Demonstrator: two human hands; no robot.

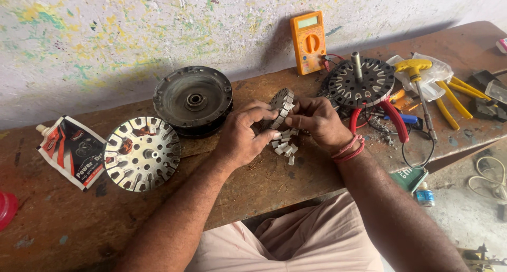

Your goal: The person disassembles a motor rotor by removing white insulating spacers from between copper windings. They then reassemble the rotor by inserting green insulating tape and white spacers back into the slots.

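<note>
— What are the hands hiding?
— The left hand [244, 134] and right hand [316, 123] are covering most of the small slotted core [281, 106].
— And at the edges?
— The red lid [6, 208] is getting cut off left, the black tool [488, 95] far right.

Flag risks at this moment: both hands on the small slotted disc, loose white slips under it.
1. The small slotted disc is pinched above the bench by left hand and right hand; a slip could drop it on the white slips.
2. Those slips lie loose near the bench edge; a wrist sweep might scatter them.
</note>
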